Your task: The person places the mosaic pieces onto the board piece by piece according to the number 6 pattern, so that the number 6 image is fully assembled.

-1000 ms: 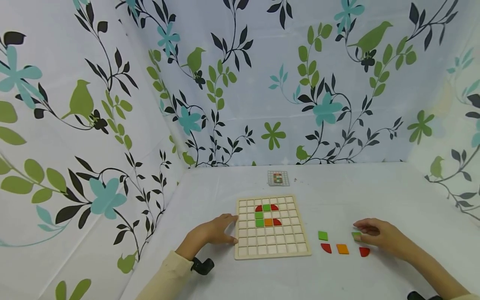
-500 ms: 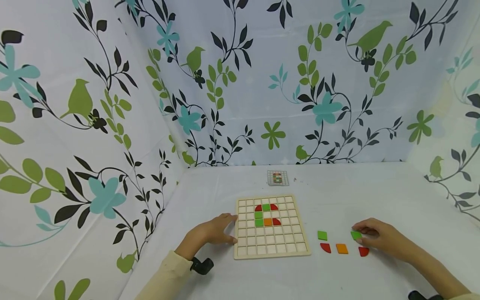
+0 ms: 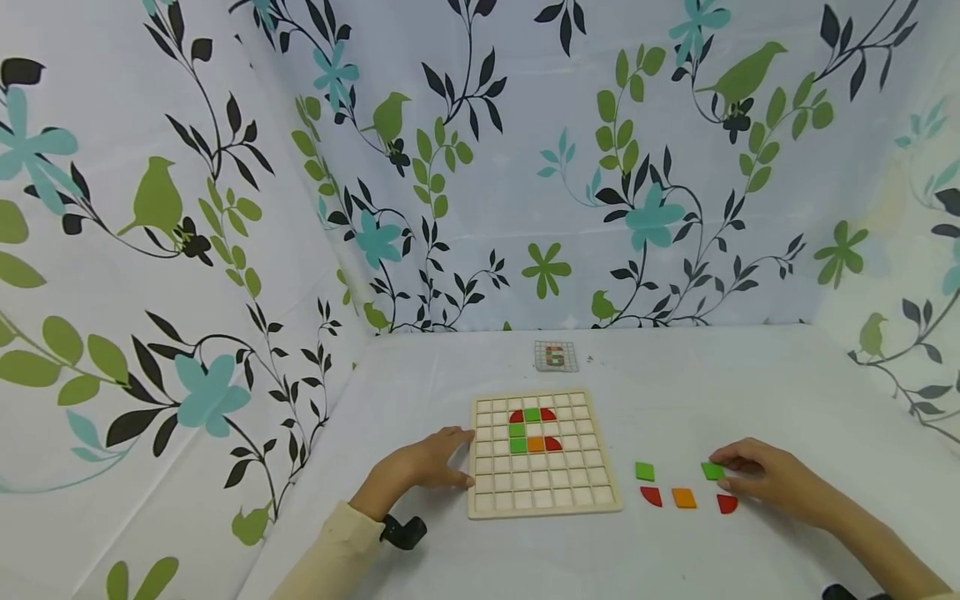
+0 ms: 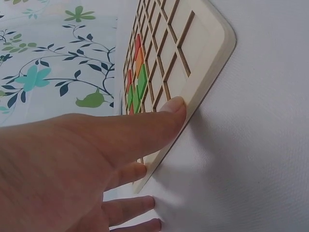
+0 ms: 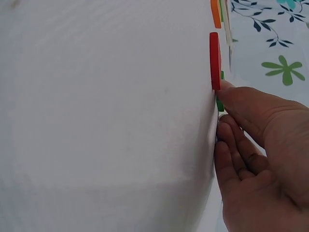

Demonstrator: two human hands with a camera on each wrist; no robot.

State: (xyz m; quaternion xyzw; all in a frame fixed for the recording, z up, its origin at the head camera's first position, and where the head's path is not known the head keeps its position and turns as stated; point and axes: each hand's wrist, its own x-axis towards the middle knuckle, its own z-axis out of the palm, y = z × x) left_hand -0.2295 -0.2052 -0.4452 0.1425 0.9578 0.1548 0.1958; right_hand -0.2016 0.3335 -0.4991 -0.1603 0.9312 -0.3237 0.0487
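r hand rightwd, loosely bent at grn tile

On the table, the left edge of the grid board is met by the left hand. Seven fitted tiles are seated in its far half; the pattern card is laid behind it. To the right, five loose tiles are arranged in two rows: three near, two far. The right hand is set at the far row's right end.
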